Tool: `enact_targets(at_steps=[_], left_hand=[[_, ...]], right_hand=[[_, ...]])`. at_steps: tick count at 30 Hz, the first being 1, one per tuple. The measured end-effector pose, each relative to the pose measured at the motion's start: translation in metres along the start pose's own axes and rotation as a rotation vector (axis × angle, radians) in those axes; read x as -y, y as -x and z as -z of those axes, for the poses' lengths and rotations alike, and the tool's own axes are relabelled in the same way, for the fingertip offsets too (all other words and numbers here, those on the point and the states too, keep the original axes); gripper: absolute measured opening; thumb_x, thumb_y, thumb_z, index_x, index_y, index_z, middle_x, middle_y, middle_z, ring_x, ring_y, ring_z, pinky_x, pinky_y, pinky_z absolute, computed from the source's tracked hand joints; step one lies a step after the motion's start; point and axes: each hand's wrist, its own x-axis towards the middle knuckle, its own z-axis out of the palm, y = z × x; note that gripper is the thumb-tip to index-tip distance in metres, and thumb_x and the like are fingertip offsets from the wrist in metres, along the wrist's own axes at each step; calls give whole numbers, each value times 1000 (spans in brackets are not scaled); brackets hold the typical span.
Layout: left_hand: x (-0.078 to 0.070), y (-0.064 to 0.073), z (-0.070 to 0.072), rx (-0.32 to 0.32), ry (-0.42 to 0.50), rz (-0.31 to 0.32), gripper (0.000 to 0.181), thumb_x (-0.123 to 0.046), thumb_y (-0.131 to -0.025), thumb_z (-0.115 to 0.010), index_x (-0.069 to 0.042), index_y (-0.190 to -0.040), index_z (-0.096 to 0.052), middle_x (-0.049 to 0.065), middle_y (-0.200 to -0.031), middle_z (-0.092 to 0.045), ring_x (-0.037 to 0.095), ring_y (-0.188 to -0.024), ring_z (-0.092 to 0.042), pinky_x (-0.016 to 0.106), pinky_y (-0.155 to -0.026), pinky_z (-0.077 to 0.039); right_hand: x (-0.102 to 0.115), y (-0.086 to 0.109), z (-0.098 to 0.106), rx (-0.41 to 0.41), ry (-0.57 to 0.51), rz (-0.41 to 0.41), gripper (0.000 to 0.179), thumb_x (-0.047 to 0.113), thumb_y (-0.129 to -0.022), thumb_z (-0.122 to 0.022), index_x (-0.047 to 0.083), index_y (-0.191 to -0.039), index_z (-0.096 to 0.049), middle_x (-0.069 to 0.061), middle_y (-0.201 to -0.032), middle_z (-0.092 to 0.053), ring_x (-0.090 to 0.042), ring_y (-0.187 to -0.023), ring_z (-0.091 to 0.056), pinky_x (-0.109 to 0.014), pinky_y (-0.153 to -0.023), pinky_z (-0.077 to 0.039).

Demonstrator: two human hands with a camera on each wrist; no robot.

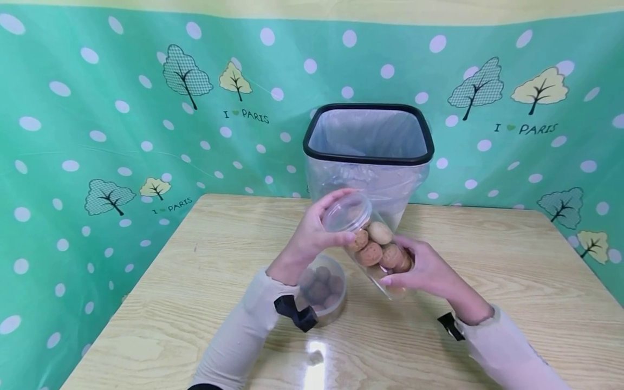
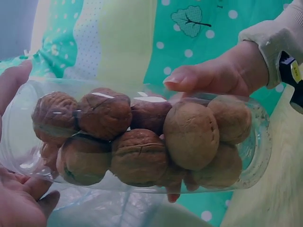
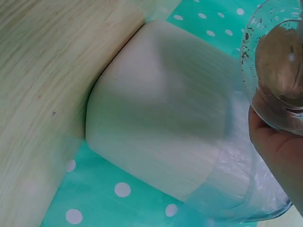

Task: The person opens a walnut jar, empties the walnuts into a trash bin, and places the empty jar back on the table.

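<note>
Sleeves (image 1: 241,330) are lt beige w/ blk wrist mounts (image 1: 305,318).

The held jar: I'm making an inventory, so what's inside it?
Several walnuts show through the clear jar; those farther back are partly covered by the front ones.

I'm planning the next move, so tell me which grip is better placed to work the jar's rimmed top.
Probably the left grip: it brackets the rimmed top of the clear jar, while the right grip holds the jar lower down, seemingly better suited to steadying it.
</note>
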Motion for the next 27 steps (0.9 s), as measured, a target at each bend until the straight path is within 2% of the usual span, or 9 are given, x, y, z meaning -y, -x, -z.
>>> enact_targets(at_steps=[2, 5, 9, 15, 22, 24, 27], left_hand=[[1, 1, -2, -20, 17, -3, 113, -59, -53, -84, 7, -135, -42, 22, -131, -52, 17, -113, -50, 33, -99, -39], [2, 2, -5, -31, 50, -18, 101, -44, -58, -86, 6, -135, -43, 20, -131, -53, 19, -116, -50, 34, -101, -38], [3, 3, -7, -28, 91, -42, 93, -31, -61, -85, 7, -134, -43, 20, -131, -53, 21, -117, -50, 37, -103, -36], [5, 3, -7, -17, 102, -75, 101, -41, -60, -86, 11, -133, -41, 18, -130, -54, 19, -119, -50, 38, -106, -34], [3, 3, -6, -34, 105, -103, 98, -39, -61, -86, 11, -133, -41, 18, -130, -54, 20, -119, -49, 34, -104, -36], [2, 3, -5, -37, 107, -96, 101, -42, -60, -86, 11, -133, -41, 17, -130, -55, 20, -119, -49, 33, -103, -36], [1, 3, -5, -45, 98, -72, 100, -43, -59, -86, 8, -133, -43, 14, -129, -56, 19, -118, -49, 33, -101, -37]], right_hand=[[-2, 0, 1, 25, -24, 8, 59, 6, -69, -80, -5, -121, -54, -15, -103, -65, -13, -86, -63, -27, -76, -51], [-5, -1, 4, 73, -63, 25, 61, 5, -69, -79, -8, -122, -51, -17, -104, -64, -13, -89, -63, -26, -78, -51], [-10, -1, 7, 130, -96, 63, 63, 5, -70, -78, -9, -124, -48, -15, -106, -63, -13, -91, -62, -25, -81, -50], [-14, -3, 8, 188, -132, 76, 67, 7, -70, -80, -5, -127, -46, -12, -107, -64, -15, -92, -63, -26, -84, -49], [-18, -6, 7, 337, -325, 91, 93, 0, -69, -80, 6, -145, -27, -14, -135, -51, -24, -117, -55, -30, -96, -45], [-19, -5, 7, 333, -306, 91, 92, 2, -68, -81, 6, -144, -29, -13, -133, -53, -23, -116, -55, -29, -96, -45], [-19, -5, 6, 280, -227, 81, 87, 3, -66, -82, 7, -140, -36, -11, -125, -58, -20, -108, -59, -27, -92, -46]])
